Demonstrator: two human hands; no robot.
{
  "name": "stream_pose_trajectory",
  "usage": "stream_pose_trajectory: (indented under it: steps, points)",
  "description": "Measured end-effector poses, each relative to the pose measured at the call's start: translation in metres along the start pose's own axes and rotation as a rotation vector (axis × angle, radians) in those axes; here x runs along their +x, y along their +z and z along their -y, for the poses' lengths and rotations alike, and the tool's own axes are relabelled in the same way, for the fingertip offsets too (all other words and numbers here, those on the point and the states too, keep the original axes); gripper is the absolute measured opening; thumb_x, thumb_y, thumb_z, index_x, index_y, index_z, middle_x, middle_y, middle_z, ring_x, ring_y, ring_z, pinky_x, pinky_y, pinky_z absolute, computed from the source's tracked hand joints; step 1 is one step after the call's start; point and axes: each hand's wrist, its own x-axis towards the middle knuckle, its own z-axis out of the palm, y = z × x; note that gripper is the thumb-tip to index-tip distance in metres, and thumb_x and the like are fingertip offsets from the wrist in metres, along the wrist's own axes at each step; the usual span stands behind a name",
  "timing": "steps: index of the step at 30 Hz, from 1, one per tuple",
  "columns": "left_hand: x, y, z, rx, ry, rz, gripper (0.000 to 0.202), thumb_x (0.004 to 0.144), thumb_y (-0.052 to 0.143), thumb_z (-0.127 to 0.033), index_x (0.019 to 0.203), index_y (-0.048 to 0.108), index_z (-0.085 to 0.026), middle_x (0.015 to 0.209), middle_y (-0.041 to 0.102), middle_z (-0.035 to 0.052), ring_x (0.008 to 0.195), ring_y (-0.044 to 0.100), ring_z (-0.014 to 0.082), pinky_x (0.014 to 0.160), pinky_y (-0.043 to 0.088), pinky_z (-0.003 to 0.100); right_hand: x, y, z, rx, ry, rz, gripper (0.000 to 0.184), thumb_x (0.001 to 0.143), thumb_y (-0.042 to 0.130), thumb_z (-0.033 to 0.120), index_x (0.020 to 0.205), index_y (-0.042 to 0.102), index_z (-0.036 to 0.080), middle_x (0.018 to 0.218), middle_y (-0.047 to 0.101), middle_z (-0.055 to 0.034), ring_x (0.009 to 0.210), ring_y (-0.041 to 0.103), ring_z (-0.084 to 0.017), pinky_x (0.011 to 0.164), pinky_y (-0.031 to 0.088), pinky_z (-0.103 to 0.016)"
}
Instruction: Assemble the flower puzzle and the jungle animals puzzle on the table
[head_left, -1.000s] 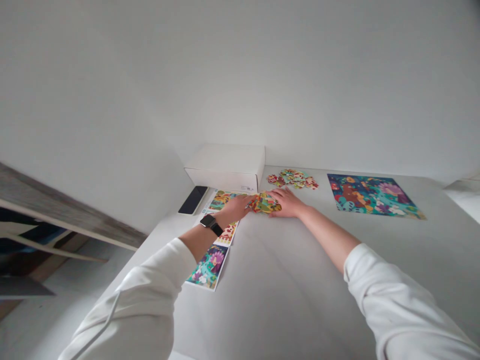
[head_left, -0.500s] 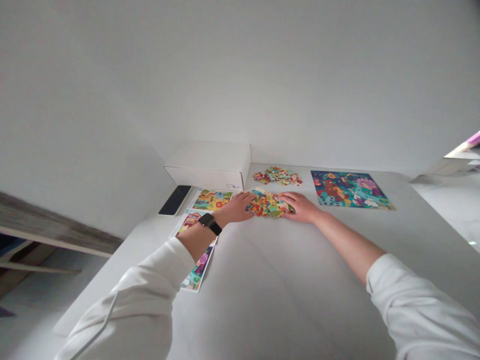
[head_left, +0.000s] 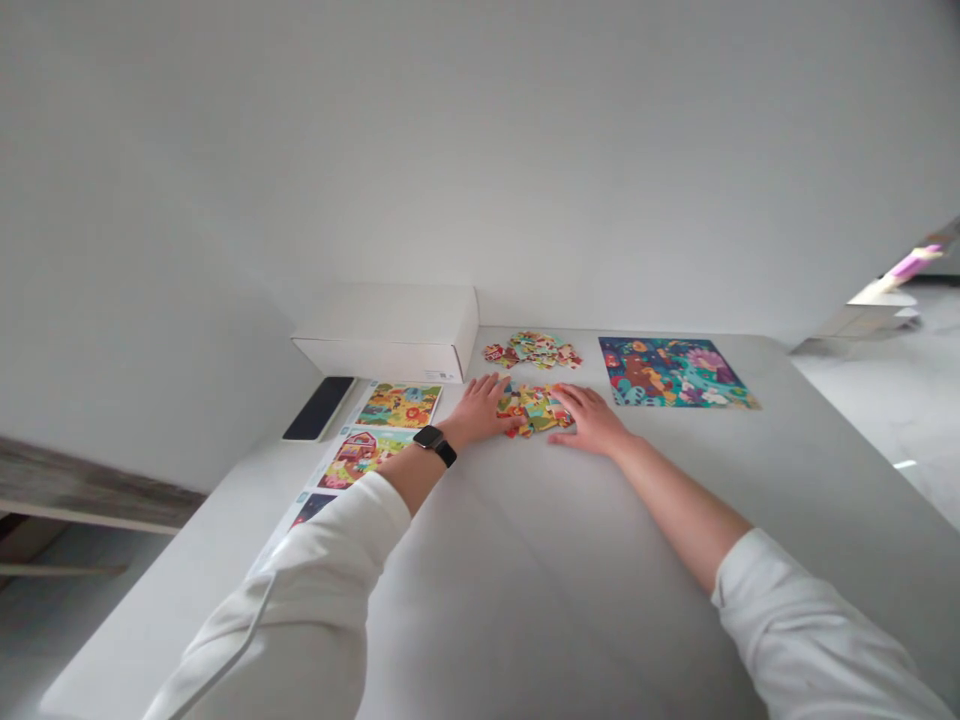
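The left hand (head_left: 480, 410) and right hand (head_left: 594, 420) hide both ends of the pile (head_left: 534, 408) just in front of the box (head_left: 390, 330). The left sleeve (head_left: 315, 590) hides the near end of the sheet (head_left: 358, 452) in front of the box; it and the right sleeve (head_left: 817, 640) run off the bottom edge. The box's label (head_left: 448, 375) is too small to read. Far right of the box, a purple thing (head_left: 911, 263) is blurred.

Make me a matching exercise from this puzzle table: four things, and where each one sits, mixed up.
Things:
1 white box
2 black phone
3 finished puzzle
4 nearer pile of pieces

Places:
A between the left hand and the right hand
B right of the right hand
C left of the picture sheets
D behind the picture sheets

Pairs: 1-D, 2-C, 3-B, 4-A
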Motion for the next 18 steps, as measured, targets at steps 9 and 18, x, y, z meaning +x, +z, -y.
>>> stream_pose_trajectory:
  steps: [9,18]
  points:
    - [-0.004,-0.005,-0.004,-0.139,0.146,-0.018,0.081,0.098,0.067,-0.062,0.164,0.048,-0.019,0.163,0.056,0.0173,0.152,0.052,0.0341,0.129,0.042,0.051,-0.004,0.000,-0.014,0.121,-0.075,-0.117,0.072,0.091,0.085,0.043,0.156,0.060,0.027,0.154,0.065,-0.0137,0.140,0.062,-0.034,0.122,0.048,-0.052]
    - [-0.009,-0.011,-0.003,-0.080,0.278,-0.010,0.090,0.091,0.075,-0.066,0.163,0.051,-0.018,0.162,0.056,0.0194,0.150,0.053,0.0379,0.129,0.040,0.054,-0.008,-0.002,-0.018,0.225,-0.151,-0.182,0.055,0.089,0.085,0.035,0.142,0.072,0.028,0.139,0.072,-0.0118,0.129,0.068,-0.031,0.116,0.055,-0.049]
